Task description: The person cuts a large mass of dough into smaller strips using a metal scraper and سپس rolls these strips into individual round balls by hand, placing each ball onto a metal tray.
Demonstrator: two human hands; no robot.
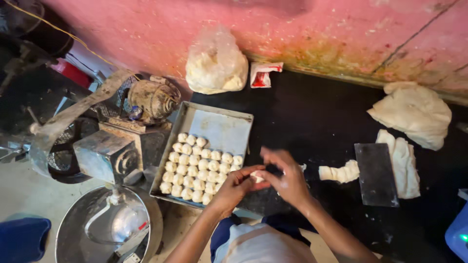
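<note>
My left hand [236, 186] and my right hand [286, 176] meet over the black worktop, both pinched on a small piece of dough [257, 177] held between the fingers. Just left of my hands lies a metal tray [222, 127] with several small dough balls [195, 168] packed in rows at its near end. A short cut strip of dough [340, 172] lies on the worktop to the right of my right hand.
A dark flat scraper [376, 174] lies beside a dough slab [406, 164], with a bigger dough lump [413, 112] behind. A bag of dough [216, 63] and a red-white packet [263, 74] rest against the pink wall. A mixer machine [122, 141] and steel bowl [73, 234] stand left.
</note>
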